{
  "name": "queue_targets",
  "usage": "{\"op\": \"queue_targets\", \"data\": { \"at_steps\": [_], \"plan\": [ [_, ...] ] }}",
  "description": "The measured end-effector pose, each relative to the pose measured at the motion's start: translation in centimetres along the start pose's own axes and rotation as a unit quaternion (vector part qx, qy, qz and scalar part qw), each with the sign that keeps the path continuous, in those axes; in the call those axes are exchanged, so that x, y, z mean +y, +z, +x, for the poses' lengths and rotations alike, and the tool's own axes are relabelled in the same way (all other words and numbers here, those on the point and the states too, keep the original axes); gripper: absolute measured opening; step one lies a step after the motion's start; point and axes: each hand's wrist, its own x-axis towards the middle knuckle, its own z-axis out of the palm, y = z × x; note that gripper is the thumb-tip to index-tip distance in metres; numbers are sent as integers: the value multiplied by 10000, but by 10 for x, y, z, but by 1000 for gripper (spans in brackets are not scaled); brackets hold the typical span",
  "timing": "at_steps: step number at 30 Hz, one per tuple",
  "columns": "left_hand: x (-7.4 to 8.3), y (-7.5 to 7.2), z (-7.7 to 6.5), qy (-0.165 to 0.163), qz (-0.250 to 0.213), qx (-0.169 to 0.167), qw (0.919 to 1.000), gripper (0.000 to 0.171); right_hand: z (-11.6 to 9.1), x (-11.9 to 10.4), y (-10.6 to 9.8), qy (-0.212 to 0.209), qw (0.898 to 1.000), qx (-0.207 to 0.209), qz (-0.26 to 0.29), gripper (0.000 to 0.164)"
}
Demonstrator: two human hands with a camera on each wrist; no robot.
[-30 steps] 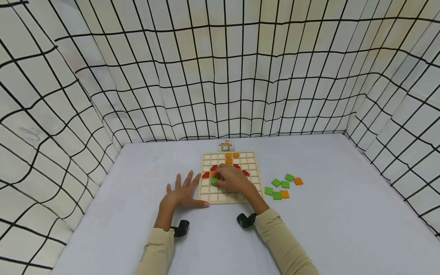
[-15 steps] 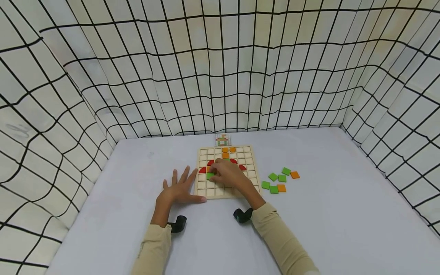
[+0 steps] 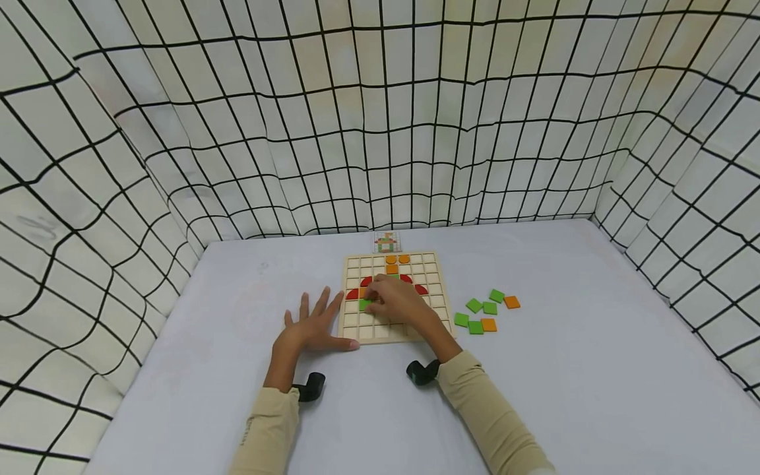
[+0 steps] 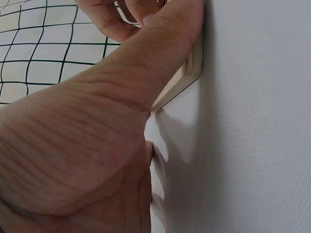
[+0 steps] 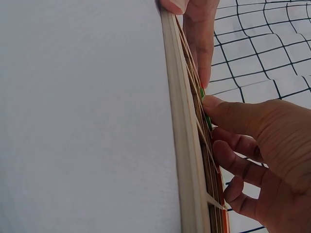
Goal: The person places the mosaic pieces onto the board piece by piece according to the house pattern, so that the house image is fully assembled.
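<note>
A wooden grid board [image 3: 350, 333] lies on the table, with red quarter-round, orange and green pieces in its cells. My right hand [image 3: 399, 302] is over the board, thumb and curled fingers at a green square tile [image 3: 365, 305] in the left part of the grid. In the right wrist view the thumb [image 5: 233, 114] lies against the green tile [image 5: 208, 121]; the index fingertip's contact is partly hidden. My left hand [image 3: 310, 331] rests spread beside the board's left edge, its thumb at the near corner. In the left wrist view that thumb [image 4: 160, 43] touches the board's wooden corner [image 4: 192, 73].
Loose green tiles [image 3: 474, 305] and two orange tiles [image 3: 489, 324] lie on the table right of the board. A small picture card [image 3: 387, 242] lies behind the board. White walls with black netting [image 3: 392, 152] enclose the table.
The head view has shifted slightly. My right hand stays at the green tile, with its fingers moving only a little. My left hand has held its place by the board.
</note>
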Motion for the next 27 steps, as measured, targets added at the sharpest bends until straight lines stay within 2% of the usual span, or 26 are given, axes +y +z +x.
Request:
{"op": "queue_targets", "data": {
  "at_steps": [12, 21, 27],
  "plan": [
    [1, 1, 1, -10, -31, -13, 10000, 115, -2, 2, 0, 29, 9999, -49, 92, 27],
    [2, 0, -1, -37, 0, -51, 10000, 115, -2, 6, -1, -230, 9996, 122, 109, 26],
    [2, -1, -2, -64, 3, -38, 10000, 114, -2, 9, -7, -73, 9997, 160, 177, 25]
  ]
}}
